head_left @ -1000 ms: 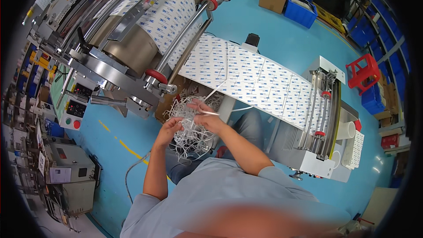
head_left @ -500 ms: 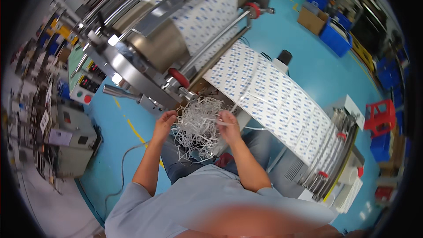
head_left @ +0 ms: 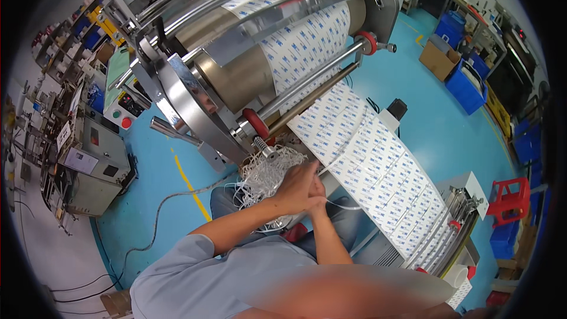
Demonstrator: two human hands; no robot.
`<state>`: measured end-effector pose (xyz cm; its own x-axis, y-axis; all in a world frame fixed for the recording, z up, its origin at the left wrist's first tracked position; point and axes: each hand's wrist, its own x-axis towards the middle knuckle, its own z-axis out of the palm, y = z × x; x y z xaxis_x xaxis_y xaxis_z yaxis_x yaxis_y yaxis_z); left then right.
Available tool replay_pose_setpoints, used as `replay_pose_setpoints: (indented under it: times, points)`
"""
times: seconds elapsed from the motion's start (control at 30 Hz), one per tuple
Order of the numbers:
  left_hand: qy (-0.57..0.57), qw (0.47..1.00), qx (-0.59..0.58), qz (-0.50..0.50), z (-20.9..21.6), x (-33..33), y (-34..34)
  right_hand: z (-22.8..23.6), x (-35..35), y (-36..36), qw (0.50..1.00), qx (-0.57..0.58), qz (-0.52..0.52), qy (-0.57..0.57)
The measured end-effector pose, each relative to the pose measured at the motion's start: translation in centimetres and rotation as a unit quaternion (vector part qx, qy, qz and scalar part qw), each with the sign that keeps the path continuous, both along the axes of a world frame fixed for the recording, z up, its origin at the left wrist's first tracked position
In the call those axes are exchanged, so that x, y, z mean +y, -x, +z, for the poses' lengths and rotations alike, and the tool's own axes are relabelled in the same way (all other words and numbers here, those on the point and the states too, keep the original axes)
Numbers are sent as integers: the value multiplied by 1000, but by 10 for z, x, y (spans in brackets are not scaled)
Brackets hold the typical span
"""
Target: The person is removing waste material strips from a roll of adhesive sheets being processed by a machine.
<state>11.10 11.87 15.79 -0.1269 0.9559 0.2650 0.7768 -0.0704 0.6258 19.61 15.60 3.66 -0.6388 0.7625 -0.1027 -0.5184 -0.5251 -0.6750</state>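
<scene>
My left hand (head_left: 296,188) reaches across to my right hand (head_left: 318,194), and the two touch in front of me. A thin white strip (head_left: 344,205) loops out from my right hand, which is closed on it. Another stretch of it leads from the fingertips of my left hand toward the printed white sheet (head_left: 369,159). My left fingers are bent in around the strip there, the exact grip partly hidden. Behind and beside my left forearm lies a tangled heap of white strips (head_left: 260,176), in front of my lap.
A roller machine with a steel roller (head_left: 233,77) and a red collar (head_left: 255,123) stands close ahead. The sheet slopes down right to a second roller unit (head_left: 452,230). Around are a red stool (head_left: 509,205), a blue bin (head_left: 466,91), a control box (head_left: 123,112) and a floor cable (head_left: 159,212).
My left hand has moved right, from the left side of the heap across its front to meet my right hand. The view has shifted, so the machine sits further right and lower.
</scene>
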Motion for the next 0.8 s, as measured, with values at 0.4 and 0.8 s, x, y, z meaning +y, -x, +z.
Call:
replay_pose_setpoints:
  times: [0.4, 0.8]
  points:
    - [25, 996, 45, -69, 4, 20, -5, -23, 5, 11, 951, -48, 8, -306]
    - [149, 988, 27, 15, -22, 5, 30, -41, 14, 49, 885, -96, 58, -451]
